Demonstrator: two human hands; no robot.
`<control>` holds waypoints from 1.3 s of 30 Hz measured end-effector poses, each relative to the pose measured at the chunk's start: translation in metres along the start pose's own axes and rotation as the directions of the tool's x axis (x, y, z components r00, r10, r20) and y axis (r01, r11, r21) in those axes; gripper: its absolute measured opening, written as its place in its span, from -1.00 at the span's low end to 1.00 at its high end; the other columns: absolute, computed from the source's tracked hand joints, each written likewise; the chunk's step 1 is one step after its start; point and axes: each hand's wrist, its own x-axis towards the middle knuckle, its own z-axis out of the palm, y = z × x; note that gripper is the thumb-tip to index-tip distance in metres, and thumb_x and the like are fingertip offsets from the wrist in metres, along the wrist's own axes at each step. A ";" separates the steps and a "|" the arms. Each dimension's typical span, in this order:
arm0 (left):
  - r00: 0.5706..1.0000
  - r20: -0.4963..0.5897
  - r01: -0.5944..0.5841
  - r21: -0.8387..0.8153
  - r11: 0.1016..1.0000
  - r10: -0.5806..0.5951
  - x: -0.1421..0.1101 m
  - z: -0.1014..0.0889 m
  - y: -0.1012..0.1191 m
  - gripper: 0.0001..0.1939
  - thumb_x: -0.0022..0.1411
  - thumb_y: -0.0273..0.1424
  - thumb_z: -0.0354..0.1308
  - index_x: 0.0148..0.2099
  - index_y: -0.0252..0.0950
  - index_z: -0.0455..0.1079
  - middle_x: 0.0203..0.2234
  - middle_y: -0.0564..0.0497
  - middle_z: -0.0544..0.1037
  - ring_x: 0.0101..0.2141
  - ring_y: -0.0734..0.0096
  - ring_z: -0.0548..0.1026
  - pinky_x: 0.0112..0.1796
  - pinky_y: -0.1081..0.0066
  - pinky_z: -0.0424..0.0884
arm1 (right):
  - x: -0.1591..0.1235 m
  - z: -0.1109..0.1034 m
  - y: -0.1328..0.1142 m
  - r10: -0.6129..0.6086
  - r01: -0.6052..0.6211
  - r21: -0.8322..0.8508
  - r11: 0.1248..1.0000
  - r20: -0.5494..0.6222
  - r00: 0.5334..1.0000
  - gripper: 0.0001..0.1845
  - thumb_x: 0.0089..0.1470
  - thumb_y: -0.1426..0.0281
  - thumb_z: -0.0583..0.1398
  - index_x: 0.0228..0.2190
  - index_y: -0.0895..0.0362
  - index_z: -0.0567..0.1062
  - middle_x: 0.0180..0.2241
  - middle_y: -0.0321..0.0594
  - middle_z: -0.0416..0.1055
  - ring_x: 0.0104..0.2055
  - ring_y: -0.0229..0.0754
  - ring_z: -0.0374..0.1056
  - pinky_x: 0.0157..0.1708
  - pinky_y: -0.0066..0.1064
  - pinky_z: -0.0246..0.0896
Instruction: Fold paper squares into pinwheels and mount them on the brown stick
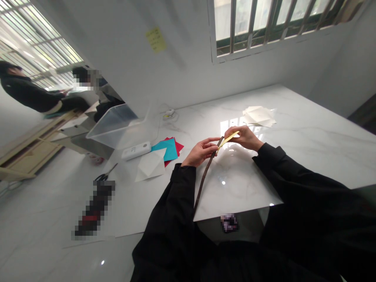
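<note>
A thin dark brown stick (204, 175) slants up from the table's front edge, its upper end between the fingers of my left hand (202, 151). My right hand (244, 137) pinches a narrow yellow strip (229, 138), which looks like paper. The strip's lower end meets the stick at my left fingertips. Whether it is wrapped around the stick or only lies against it, I cannot tell. Both hands are closed above the white marbled table.
White paper pieces (258, 116) lie at the back right. Left of my hands are blue paper (169, 148), red paper (179, 147), a folded white sheet (151, 164), a power strip (136, 150), scissors (105, 174) and a clear plastic bin (117, 125). Two people sit farther left.
</note>
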 end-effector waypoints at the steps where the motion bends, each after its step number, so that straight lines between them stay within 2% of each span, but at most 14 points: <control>1: 1.000 0.002 -0.003 0.005 1.000 0.003 0.000 0.000 0.000 -0.40 0.14 -0.20 0.53 0.22 -0.14 0.58 -0.21 -0.06 0.65 -0.28 0.45 0.56 -0.15 0.36 0.49 | 0.000 0.000 0.001 0.001 -0.001 0.009 1.000 -0.001 1.000 -0.59 -0.01 -0.04 0.49 -0.35 0.03 0.70 -0.28 -0.15 0.63 -0.18 0.00 0.52 0.00 -0.03 0.42; 7: 0.999 0.014 -0.031 0.012 0.999 0.030 0.003 -0.004 -0.005 -0.34 0.11 -0.26 0.52 0.26 -0.22 0.56 -0.14 -0.15 0.66 -0.30 0.40 0.58 -0.18 0.31 0.49 | 0.002 0.000 0.007 0.094 -0.093 0.122 0.988 -0.003 0.996 -0.57 -0.10 0.03 0.54 -0.33 0.09 0.70 -0.30 -0.17 0.63 -0.18 -0.02 0.54 0.00 -0.05 0.47; 11: 0.999 0.021 -0.044 0.006 0.999 0.044 0.006 -0.004 -0.010 -0.33 0.06 -0.33 0.53 0.24 -0.26 0.56 -0.08 -0.18 0.66 -0.31 0.44 0.55 -0.21 0.35 0.46 | 0.000 0.003 0.008 0.207 -0.207 0.233 0.950 0.025 0.978 -0.49 -0.13 0.11 0.56 -0.18 0.13 0.69 -0.18 -0.10 0.67 -0.10 0.03 0.56 -0.02 -0.07 0.51; 15: 0.999 0.012 -0.046 -0.016 0.999 0.046 0.008 -0.004 -0.011 -0.31 0.03 -0.36 0.53 0.24 -0.28 0.55 -0.05 -0.18 0.66 -0.32 0.47 0.53 -0.19 0.36 0.44 | -0.002 0.008 0.008 0.240 -0.233 0.313 0.921 0.018 0.971 -0.46 -0.09 0.18 0.55 -0.09 0.12 0.64 -0.04 -0.05 0.66 -0.02 0.05 0.57 0.01 -0.10 0.51; 21: 0.998 0.011 -0.064 -0.023 0.998 0.064 0.010 -0.005 -0.015 -0.35 0.05 -0.38 0.52 0.22 -0.28 0.56 -0.05 -0.18 0.66 -0.30 0.43 0.55 -0.17 0.33 0.46 | -0.003 0.016 0.003 0.314 -0.298 0.469 0.831 0.046 0.948 -0.43 -0.10 0.25 0.56 -0.04 0.11 0.63 -0.05 -0.06 0.66 -0.08 0.01 0.59 0.02 -0.10 0.51; 26: 0.997 -0.023 -0.081 -0.047 0.996 0.080 0.011 0.000 -0.015 -0.36 0.04 -0.35 0.55 0.19 -0.28 0.55 -0.11 -0.12 0.65 -0.29 0.43 0.57 -0.16 0.36 0.46 | -0.002 0.019 -0.001 0.371 -0.323 0.558 0.765 0.029 0.928 -0.40 -0.18 0.29 0.58 -0.06 0.13 0.63 -0.10 -0.08 0.67 -0.11 -0.02 0.58 0.01 -0.12 0.51; 32: 0.995 -0.096 -0.034 -0.087 0.996 0.026 0.010 -0.001 -0.020 -0.27 -0.02 -0.24 0.61 0.19 -0.26 0.53 -0.18 -0.07 0.65 -0.33 0.43 0.58 -0.18 0.36 0.46 | 0.000 0.014 0.007 0.397 -0.316 0.561 0.765 -0.025 0.917 -0.40 -0.20 0.32 0.57 -0.08 0.14 0.61 -0.11 -0.11 0.65 -0.10 -0.05 0.56 0.03 -0.17 0.49; 36: 0.989 -0.145 0.025 0.002 1.000 -0.025 0.001 -0.008 -0.024 -0.38 0.04 -0.18 0.57 0.12 -0.30 0.60 -0.18 -0.13 0.67 -0.34 0.44 0.55 -0.23 0.37 0.45 | 0.002 0.008 0.016 0.408 -0.296 0.581 0.758 -0.068 0.910 -0.39 -0.22 0.33 0.57 -0.09 0.14 0.59 -0.14 -0.13 0.65 -0.13 -0.07 0.56 0.00 -0.20 0.50; 39: 0.987 -0.153 0.055 0.093 0.994 -0.040 -0.004 -0.011 -0.027 -0.48 0.05 -0.18 0.56 0.01 -0.32 0.65 -0.26 -0.13 0.68 -0.40 0.46 0.49 -0.33 0.40 0.38 | 0.002 0.008 0.021 0.422 -0.307 0.581 0.754 -0.071 0.904 -0.37 -0.22 0.30 0.58 -0.09 0.13 0.56 -0.14 -0.11 0.64 -0.13 -0.06 0.56 -0.03 -0.20 0.51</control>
